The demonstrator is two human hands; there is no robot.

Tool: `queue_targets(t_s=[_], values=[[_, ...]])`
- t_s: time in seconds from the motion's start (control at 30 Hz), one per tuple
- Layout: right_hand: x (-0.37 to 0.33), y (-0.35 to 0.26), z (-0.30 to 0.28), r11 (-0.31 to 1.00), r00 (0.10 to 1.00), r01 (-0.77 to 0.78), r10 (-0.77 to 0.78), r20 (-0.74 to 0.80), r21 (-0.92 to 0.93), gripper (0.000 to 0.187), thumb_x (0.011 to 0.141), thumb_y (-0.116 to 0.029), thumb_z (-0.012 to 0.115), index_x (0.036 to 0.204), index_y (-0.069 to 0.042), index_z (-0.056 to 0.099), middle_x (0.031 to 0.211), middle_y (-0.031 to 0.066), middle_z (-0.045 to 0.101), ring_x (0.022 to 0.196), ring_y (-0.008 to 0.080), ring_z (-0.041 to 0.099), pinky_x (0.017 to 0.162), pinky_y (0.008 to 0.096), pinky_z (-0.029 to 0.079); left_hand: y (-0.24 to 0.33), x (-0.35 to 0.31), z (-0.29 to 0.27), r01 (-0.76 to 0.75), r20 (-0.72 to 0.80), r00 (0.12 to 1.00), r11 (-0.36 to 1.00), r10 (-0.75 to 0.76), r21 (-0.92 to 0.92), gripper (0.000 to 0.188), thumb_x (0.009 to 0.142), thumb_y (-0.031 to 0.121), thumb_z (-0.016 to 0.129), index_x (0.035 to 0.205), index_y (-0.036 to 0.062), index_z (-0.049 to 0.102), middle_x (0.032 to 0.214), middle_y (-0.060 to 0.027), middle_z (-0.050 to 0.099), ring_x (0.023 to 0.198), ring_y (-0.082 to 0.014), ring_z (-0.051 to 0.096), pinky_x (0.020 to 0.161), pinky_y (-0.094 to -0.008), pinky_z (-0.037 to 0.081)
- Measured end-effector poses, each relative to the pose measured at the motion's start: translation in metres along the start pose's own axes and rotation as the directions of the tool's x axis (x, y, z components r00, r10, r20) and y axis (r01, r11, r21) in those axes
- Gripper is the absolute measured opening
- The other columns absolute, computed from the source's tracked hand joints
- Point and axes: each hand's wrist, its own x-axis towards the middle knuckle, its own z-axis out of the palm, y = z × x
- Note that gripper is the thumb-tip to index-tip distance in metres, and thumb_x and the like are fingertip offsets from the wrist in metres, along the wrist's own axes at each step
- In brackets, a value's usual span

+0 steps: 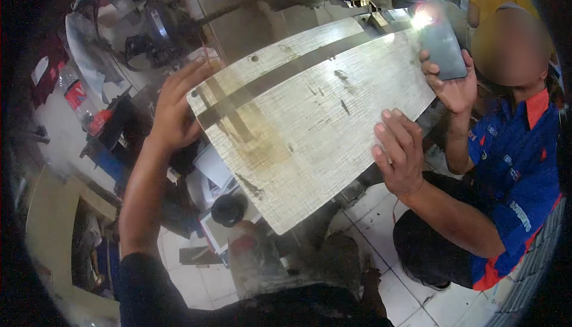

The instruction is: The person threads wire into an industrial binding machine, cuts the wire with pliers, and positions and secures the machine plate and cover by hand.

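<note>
The left hand (176,106) gripped the left end of a pale, scuffed plate (316,130) with a dark lengthwise band, its fingers bent around the corner and the plate pinched at the edge; how the right hand's fingers stood could not be told. The plate slanted across the middle of the view, above a tiled floor (402,294). Opposite, a co-worker's lower hand (400,151) touched its near edge, fingers slightly spread, while the other held a lit phone (445,53) near its far end.
</note>
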Motion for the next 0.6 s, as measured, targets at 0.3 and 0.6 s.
queue_targets(t_s=[0.3,0.6], values=[[0.052,-0.059,-0.046,0.912,0.94,-0.338,0.315,0.131,0.234,0.023,0.098,-0.019,0.045,0.11,0.0,0.05,0.105,0.0231,0.057,0.098,0.0377,0.057,0.086,0.0463,0.045,-0.006,-0.001,0.005,-0.053,0.039,0.998,0.999,0.054,-0.003,0.041,0.079,0.022,0.064,0.117,0.0066,0.062,0.132,-0.0137,0.055,0.129,-0.0345,0.046,0.102,-0.0464,0.037],[0.187,0.045,0.015,0.72,0.697,-0.666,0.694,0.183,-0.192,0.032,0.1,-0.03,0.045,0.093,0.001,0.051,0.082,0.0267,0.059,0.081,0.0449,0.056,0.071,0.0476,0.043,-0.013,0.01,0.001,-0.031,-0.043,0.999,0.999,0.03,-0.036,0.043,0.078,0.021,0.068,0.116,0.0054,0.059,0.128,-0.013,0.056,0.128,-0.0338,0.045,0.102,-0.0472,0.037]])
